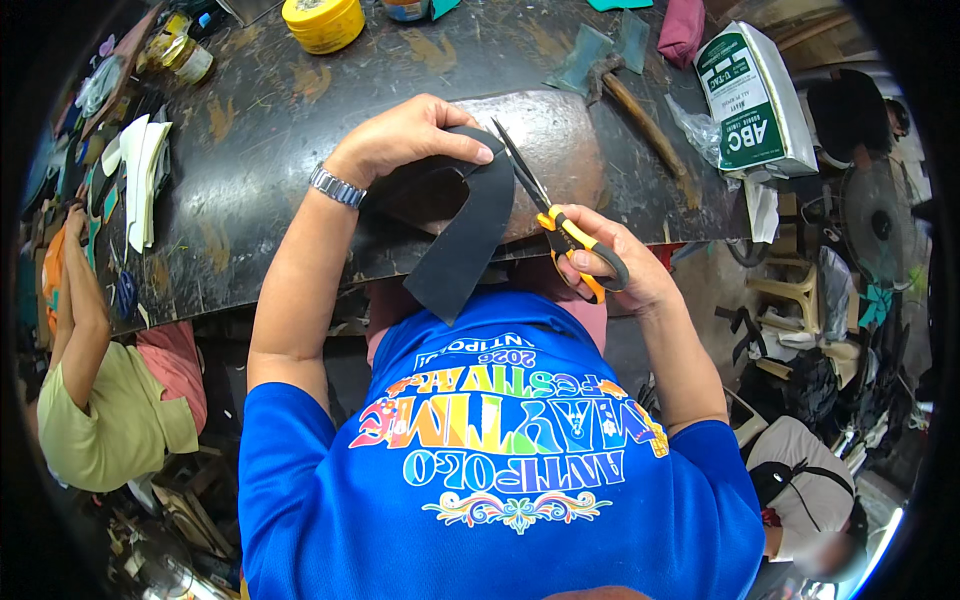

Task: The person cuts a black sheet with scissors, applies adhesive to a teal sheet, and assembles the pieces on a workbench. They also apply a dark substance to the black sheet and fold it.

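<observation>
My left hand pinches a curved black piece of flat sheet material, thumb on top. Its broad strip hangs down over the table's front edge, toward my blue shirt. In my right hand is a pair of scissors with yellow-orange and black handles, fingers through the loops. The blades point up and away, close beside the right edge of the black piece; whether they touch it I cannot tell. Beneath both lies a smooth brownish slab on the table.
On the dark, worn table lie a hammer, a yellow tub, a jar and pale cut pieces. A green-and-white box stands at the right. A co-worker is at the left, another person at lower right.
</observation>
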{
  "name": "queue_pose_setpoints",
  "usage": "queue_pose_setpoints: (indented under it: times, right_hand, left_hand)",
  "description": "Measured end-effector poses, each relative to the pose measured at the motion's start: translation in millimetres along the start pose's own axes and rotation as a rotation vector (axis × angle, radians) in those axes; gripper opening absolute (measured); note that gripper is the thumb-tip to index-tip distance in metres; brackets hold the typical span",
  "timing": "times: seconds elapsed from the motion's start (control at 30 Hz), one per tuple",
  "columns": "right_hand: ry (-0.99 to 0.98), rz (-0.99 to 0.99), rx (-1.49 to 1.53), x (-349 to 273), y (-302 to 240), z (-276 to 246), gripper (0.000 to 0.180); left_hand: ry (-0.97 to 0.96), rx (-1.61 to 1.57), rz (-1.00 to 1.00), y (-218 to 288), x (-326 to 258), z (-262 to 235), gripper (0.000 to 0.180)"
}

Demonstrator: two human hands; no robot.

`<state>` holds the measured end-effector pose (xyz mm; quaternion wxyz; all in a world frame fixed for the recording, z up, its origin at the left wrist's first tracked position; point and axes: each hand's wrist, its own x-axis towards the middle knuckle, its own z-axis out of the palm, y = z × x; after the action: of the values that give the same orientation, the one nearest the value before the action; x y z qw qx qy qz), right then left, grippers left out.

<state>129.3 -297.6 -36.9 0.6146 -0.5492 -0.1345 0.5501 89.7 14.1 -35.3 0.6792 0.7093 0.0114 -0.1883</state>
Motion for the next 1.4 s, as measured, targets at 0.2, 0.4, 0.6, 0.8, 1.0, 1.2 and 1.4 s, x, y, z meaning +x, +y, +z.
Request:
queue_pose_setpoints:
  times: [0.2,0.4,0.6,0.8,1.0,1.2,1.4]
  right_hand:
    - [-0.031,-0.011,0.036,10,-1,0,0.068]
    - [-0.046,-0.052,0.071,13,3,-1,0.063]
    - [0.002,-0.065,0.007,14,10,0,0.058]
    - [0.028,-0.045,-0.022,13,14,-1,0.056]
    - [-0.026,-0.068,-0.026,18,10,0,0.061]
    - [-0.018,-0.075,-0.063,20,6,-2,0.061]
    - [0.03,-0.076,-0.082,16,11,0,0.059]
  left_hand:
    - [0.001,0.014,0.004,3,-2,-2,0.033]
    - [0.007,0.045,0.003,0,0,-5,0.032]
    - [0.034,0.125,-0.057,2,2,-6,0.028]
    - [0.025,0.13,-0.044,7,2,-4,0.023]
    - [0.008,0.071,-0.082,9,2,-1,0.022]
    - [-0.022,0.111,-0.07,7,2,-2,0.022]
    - [-0.025,0.096,-0.117,5,1,-4,0.022]
